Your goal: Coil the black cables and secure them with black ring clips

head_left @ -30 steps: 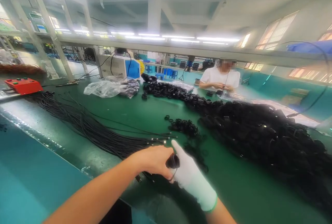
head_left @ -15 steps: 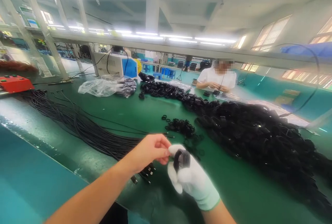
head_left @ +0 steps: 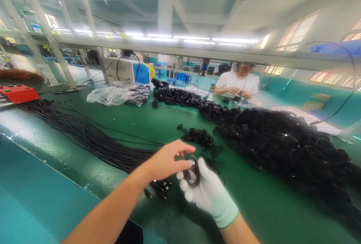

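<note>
A small coil of black cable (head_left: pixel 196 178) rests in my right hand (head_left: pixel 210 195), which wears a white glove and has its fingers curled around it. The coil's round opening now faces me. My bare left hand (head_left: pixel 169 159) is just left of the coil, thumb at its edge and index finger stretched above it, with a gap between them. Below my left wrist, connector ends (head_left: pixel 165 186) of a bundle of straight black cables (head_left: pixel 113 155) stick out. Small black rings (head_left: pixel 199 137) lie in a heap beyond my hands.
A long pile of coiled black cables (head_left: pixel 282 142) covers the right of the green table (head_left: pixel 135 123). Clear plastic bags (head_left: pixel 108 94), a red control box (head_left: pixel 18 93) and a white-and-blue machine (head_left: pixel 126 71) stand farther left. Across the table sits a person (head_left: pixel 237 84) in white.
The coil has turned in my right hand from its side to its round face. My left fingers have come away from the right fingertips and spread above the coil.
</note>
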`<move>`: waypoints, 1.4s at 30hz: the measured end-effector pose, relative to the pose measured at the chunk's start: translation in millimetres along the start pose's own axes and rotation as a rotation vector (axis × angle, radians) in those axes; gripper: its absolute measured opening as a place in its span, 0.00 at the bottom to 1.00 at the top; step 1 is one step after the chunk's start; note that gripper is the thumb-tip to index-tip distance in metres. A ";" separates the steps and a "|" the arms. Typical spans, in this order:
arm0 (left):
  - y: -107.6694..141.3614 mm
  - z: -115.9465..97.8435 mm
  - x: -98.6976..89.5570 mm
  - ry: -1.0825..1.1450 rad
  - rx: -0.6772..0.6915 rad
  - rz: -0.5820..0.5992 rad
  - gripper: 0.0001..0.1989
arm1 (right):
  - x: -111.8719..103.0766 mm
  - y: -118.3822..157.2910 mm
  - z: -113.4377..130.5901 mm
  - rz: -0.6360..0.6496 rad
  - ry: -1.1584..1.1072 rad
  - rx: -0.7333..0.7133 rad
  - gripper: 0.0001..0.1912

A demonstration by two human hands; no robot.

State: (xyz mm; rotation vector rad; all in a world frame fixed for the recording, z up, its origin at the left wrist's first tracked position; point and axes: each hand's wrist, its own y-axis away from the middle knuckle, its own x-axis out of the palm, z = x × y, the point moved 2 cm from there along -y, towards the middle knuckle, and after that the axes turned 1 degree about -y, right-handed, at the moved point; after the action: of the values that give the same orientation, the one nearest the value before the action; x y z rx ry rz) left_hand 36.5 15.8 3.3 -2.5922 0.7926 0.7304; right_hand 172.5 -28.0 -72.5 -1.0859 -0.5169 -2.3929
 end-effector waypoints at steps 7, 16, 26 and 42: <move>-2.6 18.0 -5.8 0.199 -0.082 0.118 0.16 | 8.0 -3.2 4.5 0.070 0.166 -0.063 0.26; 22.1 21.4 21.7 0.424 -0.333 -0.129 0.07 | 11.5 -0.3 12.4 -0.072 0.379 -0.153 0.30; 25.4 27.3 30.9 0.660 -0.307 -0.050 0.08 | 8.5 -2.0 0.6 0.041 0.239 -0.097 0.25; 24.5 25.1 26.8 -0.252 -0.077 -0.379 0.19 | 15.3 -2.0 -4.9 0.045 0.250 -0.066 0.25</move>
State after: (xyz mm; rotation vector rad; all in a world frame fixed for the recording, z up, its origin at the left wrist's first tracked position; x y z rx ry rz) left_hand 31.7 -3.6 -36.0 -2.5381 0.1934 0.9528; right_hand 159.5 -32.7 -64.0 -0.7990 -0.3262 -2.4746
